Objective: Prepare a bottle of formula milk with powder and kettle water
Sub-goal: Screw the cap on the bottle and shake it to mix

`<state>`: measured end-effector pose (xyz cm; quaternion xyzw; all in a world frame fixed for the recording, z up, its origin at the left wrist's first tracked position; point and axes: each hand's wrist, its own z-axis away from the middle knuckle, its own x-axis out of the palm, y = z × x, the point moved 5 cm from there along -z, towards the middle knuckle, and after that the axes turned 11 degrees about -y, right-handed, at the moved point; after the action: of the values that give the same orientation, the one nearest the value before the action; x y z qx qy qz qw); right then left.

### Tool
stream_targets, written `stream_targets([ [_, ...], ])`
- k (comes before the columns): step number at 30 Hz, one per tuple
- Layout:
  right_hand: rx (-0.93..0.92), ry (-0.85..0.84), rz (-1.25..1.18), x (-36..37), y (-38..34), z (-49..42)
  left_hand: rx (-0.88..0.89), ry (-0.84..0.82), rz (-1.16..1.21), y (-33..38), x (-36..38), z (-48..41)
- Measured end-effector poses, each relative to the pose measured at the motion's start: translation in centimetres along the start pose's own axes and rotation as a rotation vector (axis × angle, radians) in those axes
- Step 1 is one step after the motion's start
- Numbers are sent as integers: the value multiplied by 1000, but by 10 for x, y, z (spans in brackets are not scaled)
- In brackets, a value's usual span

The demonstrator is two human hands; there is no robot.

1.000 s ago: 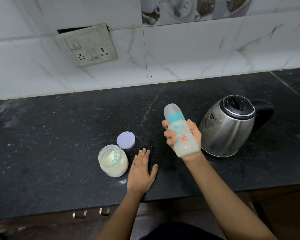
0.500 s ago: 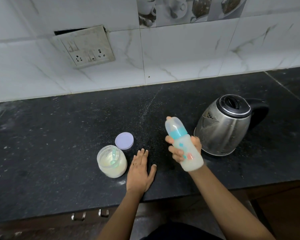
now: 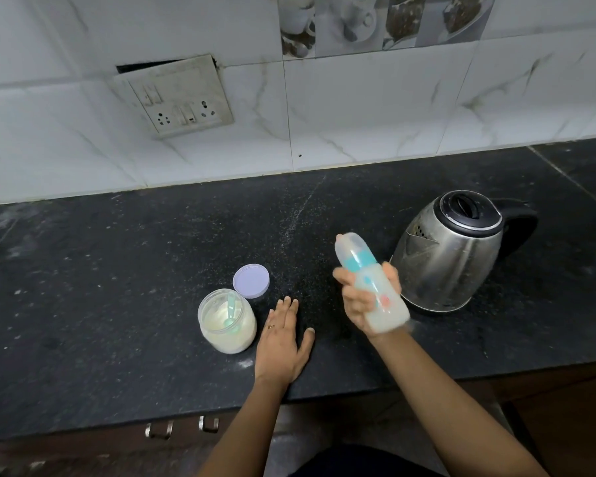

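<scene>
Gripping the feeding bottle [image 3: 372, 284] around its middle, the right hand [image 3: 365, 297] holds it above the black counter [image 3: 117, 270], tilted with its capped top leaning up and to the left; both bottle and hand are blurred. The bottle has a clear cap over a teal collar and a whitish liquid fills its body. In this single head view, the steel kettle [image 3: 451, 256] stands just behind and to the right of the bottle, lid shut, black handle pointing right. The left hand [image 3: 283, 335] lies flat and relaxed on the counter, palm down, fingers spread slightly, gripping nothing, a ring on one finger. Just left of it sits the open powder jar [image 3: 227, 321] with a teal scoop [image 3: 230, 309] resting inside. The jar's pale purple lid [image 3: 251, 281] lies on the counter, touching or nearly touching the jar's far side. A switch plate [image 3: 176, 98] hangs on the tiled wall behind.
</scene>
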<state>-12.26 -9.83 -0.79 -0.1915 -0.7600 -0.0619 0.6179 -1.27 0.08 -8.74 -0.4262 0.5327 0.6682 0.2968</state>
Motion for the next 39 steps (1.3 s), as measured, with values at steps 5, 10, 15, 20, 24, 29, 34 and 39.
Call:
stream_targets([
  [5,-150,97,-20,7,-8,-6,1,14,1,-1,0,-1],
  [10,-119,58,40,13,-15,-2,2,14,6,0,0,0],
  [15,-75,-42,-20,23,-9,-10,2,15,-4,0,0,-1],
  [20,-84,-132,240,43,-6,-13,1,20,-13,-1,1,-1],
  [24,-59,-79,67,31,-7,-14,1,19,-17,0,2,0],
  [29,-47,-128,118,36,-6,-13,2,18,-17,-1,2,1],
  [34,93,-301,181,36,-6,-7,0,18,-21,-1,2,0],
  [39,-92,44,2,15,-13,-11,-10,20,-29,-1,3,0],
])
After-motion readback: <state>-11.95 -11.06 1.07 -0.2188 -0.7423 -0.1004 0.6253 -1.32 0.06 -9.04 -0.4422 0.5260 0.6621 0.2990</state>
